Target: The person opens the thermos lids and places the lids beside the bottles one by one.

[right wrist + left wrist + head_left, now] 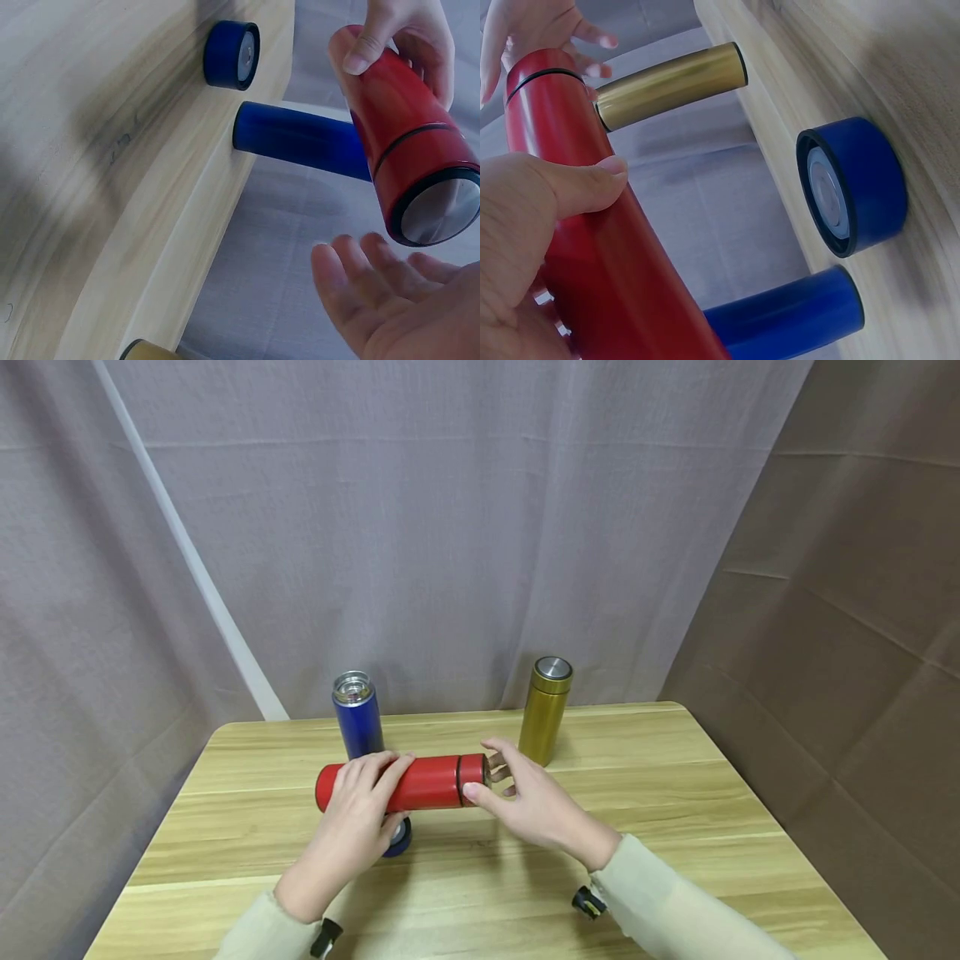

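Note:
My left hand (358, 806) grips a red thermos bottle (427, 783) round its body and holds it sideways above the table. The bottle's red lid (472, 768) is on and points right. Beside that lid is my right hand (542, 802), its fingers spread. The right wrist view shows these fingers (367, 281) apart from the lid's silver top. Behind the red bottle stands a blue thermos bottle (358, 720) with its mouth uncovered. A blue lid (877, 184) lies on the table below my left hand, its inner side facing up.
A gold thermos bottle (546, 714) with its lid on stands upright toward the back, right of the red one. The wooden table (675, 827) ends at a grey curtain (450, 568) behind. A brown cloth (840, 677) hangs along the right.

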Demonstrator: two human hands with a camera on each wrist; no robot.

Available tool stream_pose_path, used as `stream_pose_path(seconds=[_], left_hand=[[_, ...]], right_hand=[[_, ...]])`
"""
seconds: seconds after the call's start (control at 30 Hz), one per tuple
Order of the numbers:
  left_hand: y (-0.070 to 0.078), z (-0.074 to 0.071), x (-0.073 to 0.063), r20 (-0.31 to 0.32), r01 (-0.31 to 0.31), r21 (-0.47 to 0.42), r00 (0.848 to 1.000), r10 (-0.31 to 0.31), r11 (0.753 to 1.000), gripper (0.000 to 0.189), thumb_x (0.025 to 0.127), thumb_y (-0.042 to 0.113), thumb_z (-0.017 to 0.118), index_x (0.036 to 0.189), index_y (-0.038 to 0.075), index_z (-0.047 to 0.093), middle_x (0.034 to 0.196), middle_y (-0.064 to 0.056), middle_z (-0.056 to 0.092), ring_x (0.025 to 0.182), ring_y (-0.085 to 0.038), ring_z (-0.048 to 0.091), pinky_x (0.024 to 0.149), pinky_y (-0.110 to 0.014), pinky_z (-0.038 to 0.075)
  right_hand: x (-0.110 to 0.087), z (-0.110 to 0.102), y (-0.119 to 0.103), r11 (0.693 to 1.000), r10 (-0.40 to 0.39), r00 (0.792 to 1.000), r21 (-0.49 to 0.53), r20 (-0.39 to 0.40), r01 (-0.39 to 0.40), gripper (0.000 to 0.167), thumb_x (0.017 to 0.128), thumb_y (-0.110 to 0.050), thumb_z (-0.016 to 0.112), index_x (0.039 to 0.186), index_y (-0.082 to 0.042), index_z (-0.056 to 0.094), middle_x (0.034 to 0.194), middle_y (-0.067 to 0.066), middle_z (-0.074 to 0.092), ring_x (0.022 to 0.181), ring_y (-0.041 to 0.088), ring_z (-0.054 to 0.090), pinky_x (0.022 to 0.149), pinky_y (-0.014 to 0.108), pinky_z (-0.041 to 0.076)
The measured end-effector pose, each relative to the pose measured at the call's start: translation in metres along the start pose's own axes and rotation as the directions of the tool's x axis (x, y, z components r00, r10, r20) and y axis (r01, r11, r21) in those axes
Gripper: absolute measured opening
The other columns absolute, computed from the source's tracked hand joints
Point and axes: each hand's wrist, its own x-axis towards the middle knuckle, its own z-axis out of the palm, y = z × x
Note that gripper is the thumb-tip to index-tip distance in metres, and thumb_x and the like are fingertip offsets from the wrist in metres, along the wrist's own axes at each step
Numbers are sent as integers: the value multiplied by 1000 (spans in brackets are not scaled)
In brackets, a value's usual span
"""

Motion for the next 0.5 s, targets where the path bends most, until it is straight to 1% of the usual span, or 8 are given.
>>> stream_pose_path(seconds=[0.07, 0.17, 0.27, 0.33, 0.43, 0.5], left_hand=[[0, 0, 0, 5, 1, 2, 1000, -1, 1000, 79, 69, 12, 87, 138, 13, 49, 128, -11, 48, 117, -33, 45, 103, -53, 30], [0, 0, 0, 7, 1, 3, 1000, -1, 1000, 79, 68, 11, 87, 138, 13, 49, 128, -11, 48, 117, -33, 45, 103, -53, 30], [1, 0, 1, 8, 1, 5, 1000, -1, 1000, 79, 68, 11, 87, 138, 13, 50, 128, -11, 48, 116, -33, 45, 102, -53, 31], [1, 0, 1, 8, 1, 4, 1000, -1, 1000, 79, 68, 12, 87, 138, 12, 50, 128, -12, 48, 116, -33, 45, 102, -53, 31], [2, 0, 1, 9, 1, 2, 1000, -1, 1000, 79, 68, 12, 87, 138, 12, 50, 128, -12, 49, 116, -33, 45, 102, -53, 31], [2, 0, 1, 5, -2, -1, 1000, 2, 1000, 79, 68, 12, 87, 137, 11, 50, 128, -12, 49, 116, -34, 46, 102, -53, 32]], right_hand=[[0, 0, 1, 1000, 9, 1000, -12, 9, -9, 67, 88, -60, 59, 139, -19, 43, 106, -5, 59, 90, 11, 59, 75, 31, 52], [0, 0, 1, 1000, 2, 1000, 8, 25, -2, 60, 89, -58, 58, 134, -19, 48, 100, -5, 60, 84, 12, 60, 71, 30, 52], [1, 0, 2, 998, -14, 999, 55, 40, 12, 56, 89, -55, 60, 130, -18, 50, 101, -5, 61, 84, 12, 61, 71, 29, 54], [1, -1, 2, 997, -22, 999, 80, 46, 18, 58, 89, -53, 63, 131, -17, 49, 102, -4, 61, 85, 12, 62, 71, 28, 55], [0, -1, 2, 995, -38, 998, 89, 46, 34, 61, 87, -51, 66, 135, -16, 47, 106, -3, 60, 87, 13, 62, 71, 27, 55], [0, -1, 2, 995, -61, 997, 78, 38, 57, 64, 87, -49, 67, 137, -17, 45, 112, -3, 58, 91, 12, 61, 73, 27, 55]])
